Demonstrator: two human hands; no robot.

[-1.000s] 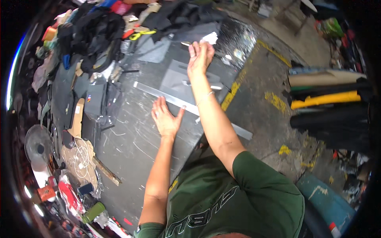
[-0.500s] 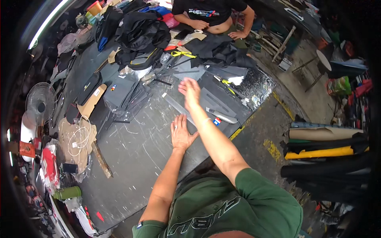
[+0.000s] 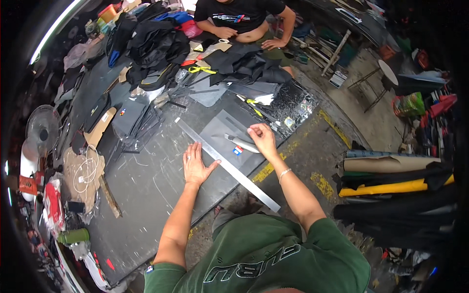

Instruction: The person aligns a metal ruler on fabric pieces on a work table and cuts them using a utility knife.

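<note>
My left hand (image 3: 196, 168) lies flat on the dark table, fingers stretched out, its fingertips and thumb against a long metal ruler (image 3: 246, 183). That ruler slants across the table, and its near end juts past the front edge. Along its right side lies a dark grey sheet (image 3: 218, 128) with a small red, white and blue patch (image 3: 238, 151). A grey-handled utility knife (image 3: 248, 146) rests on the sheet. Just right of the knife is my right hand (image 3: 264, 140), raised, fingers curled into a pinch; anything between the fingertips is too small to make out.
Dark fabric and bags (image 3: 156, 44) are heaped at the far side, where a person in a black shirt (image 3: 239, 17) sits. Flat dark pieces (image 3: 132, 117) and brown cardboard (image 3: 80, 168) lie left. Fabric rolls (image 3: 391, 188) are stacked at right, near a round stool (image 3: 388, 72).
My right hand has drawn back from above the ruler's far part to beside the knife, its fingers now curled. My left hand stays at the ruler. The whole view has shifted slightly.
</note>
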